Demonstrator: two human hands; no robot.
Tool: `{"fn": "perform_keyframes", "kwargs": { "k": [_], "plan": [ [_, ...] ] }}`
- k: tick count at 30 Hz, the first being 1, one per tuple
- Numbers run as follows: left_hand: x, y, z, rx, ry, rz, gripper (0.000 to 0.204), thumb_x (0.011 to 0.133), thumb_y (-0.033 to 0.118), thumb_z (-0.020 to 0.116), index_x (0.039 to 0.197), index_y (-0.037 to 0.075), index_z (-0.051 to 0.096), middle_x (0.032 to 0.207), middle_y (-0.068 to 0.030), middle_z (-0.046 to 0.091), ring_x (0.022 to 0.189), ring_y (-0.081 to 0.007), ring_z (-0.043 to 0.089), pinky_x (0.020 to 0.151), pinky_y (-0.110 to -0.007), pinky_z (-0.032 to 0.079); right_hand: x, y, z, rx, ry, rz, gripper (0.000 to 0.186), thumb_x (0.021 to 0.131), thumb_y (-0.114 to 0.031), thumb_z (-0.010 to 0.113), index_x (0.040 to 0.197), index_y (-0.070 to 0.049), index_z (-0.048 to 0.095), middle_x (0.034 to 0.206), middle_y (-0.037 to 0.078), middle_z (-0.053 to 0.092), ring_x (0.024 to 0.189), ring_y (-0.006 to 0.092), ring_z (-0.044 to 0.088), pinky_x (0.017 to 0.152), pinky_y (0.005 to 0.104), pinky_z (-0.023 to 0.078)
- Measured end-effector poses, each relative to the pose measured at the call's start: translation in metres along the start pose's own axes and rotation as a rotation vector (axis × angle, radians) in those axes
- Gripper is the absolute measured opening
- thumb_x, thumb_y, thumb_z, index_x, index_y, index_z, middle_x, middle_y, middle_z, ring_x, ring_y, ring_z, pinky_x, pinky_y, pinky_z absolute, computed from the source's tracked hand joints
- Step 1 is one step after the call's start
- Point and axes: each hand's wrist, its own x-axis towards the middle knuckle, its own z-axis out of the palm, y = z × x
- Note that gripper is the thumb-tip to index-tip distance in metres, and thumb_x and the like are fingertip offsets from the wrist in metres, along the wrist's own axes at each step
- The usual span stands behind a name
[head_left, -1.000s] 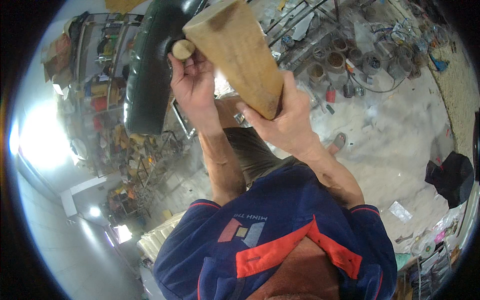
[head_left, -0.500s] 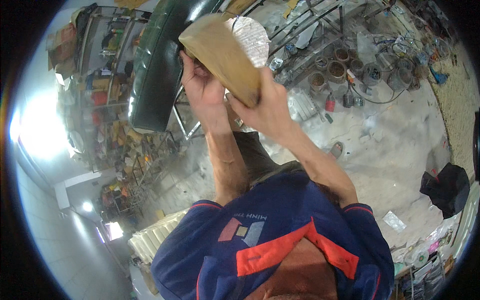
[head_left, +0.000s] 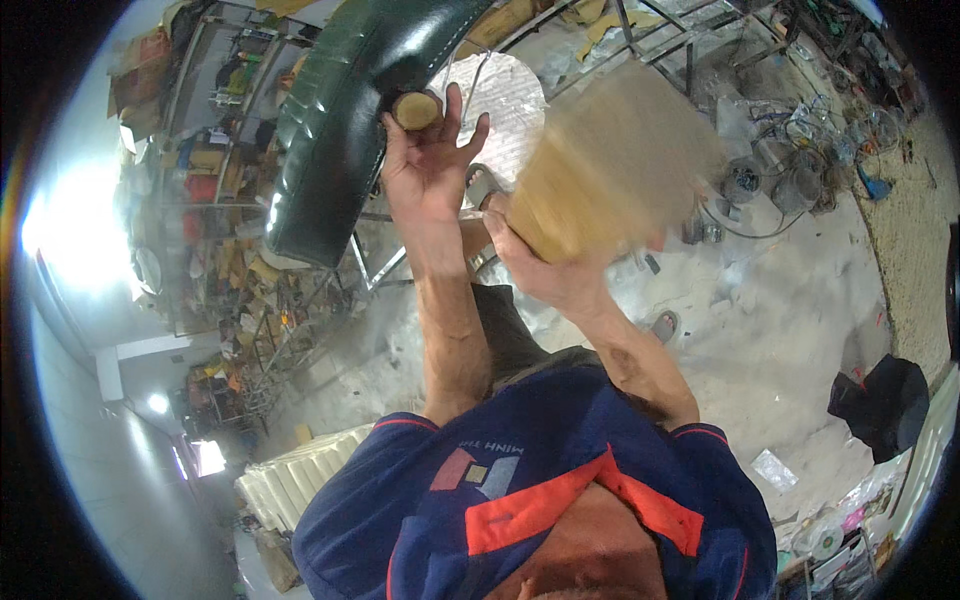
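A round, light-brown wooden piece [head_left: 417, 110], seen end-on, stands against the edge of a dark green, glossy, padded upholstered part [head_left: 335, 140]. My left hand [head_left: 430, 175] has its thumb and forefinger on either side of it, while the other fingers are spread; the contact behind it is hidden. My right hand [head_left: 550, 275] grips a yellowish wooden block [head_left: 560, 205] by its lower end. The block is smeared by motion and held apart from the round piece, to its right.
A metal frame [head_left: 385, 268] shows under the padded part. Beyond my hands lies a round silvery sheet [head_left: 510, 100]. Clear tubs [head_left: 742, 180] and cables litter the floor at far right. Cluttered shelves [head_left: 225, 110] stand at left, and a black cloth-like item [head_left: 885, 405] lies at right.
My right hand has swung the wooden block away to the right from over my left hand. The round wooden piece, covered before, now shows. My left fingers are more spread.
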Motion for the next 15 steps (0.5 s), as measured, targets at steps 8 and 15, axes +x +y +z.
{"fn": "perform_keyframes", "kwargs": {
  "k": [8,15],
  "plan": [
    [-0.005,0.000,0.005,0.206,-0.020,0.091,0.034,0.110,0.038,0.062,0.128,0.009,0.068,0.131,-0.0098,0.071,0.127,-0.0292,0.065,0.117,-0.056,0.045,0.014,-0.036,-0.007,0.163,0.127,0.061,0.051,0.079,-0.021,0.087,0.108,0.004,0.053,0.083,0.028,0.072,0.080,0.0490,0.075,0.067,0.0502,0.060],
    [0.000,0.001,-0.005,0.256,0.150,0.121,0.041,0.111,0.043,0.059,0.131,0.008,0.066,0.131,-0.0146,0.071,0.135,-0.0337,0.061,0.117,-0.064,0.041,0.008,-0.022,-0.005,0.039,-0.055,0.198,0.057,0.078,-0.014,0.089,0.120,0.005,0.055,0.096,0.028,0.072,0.089,0.0444,0.075,0.074,0.0465,0.059]
  ]
}}
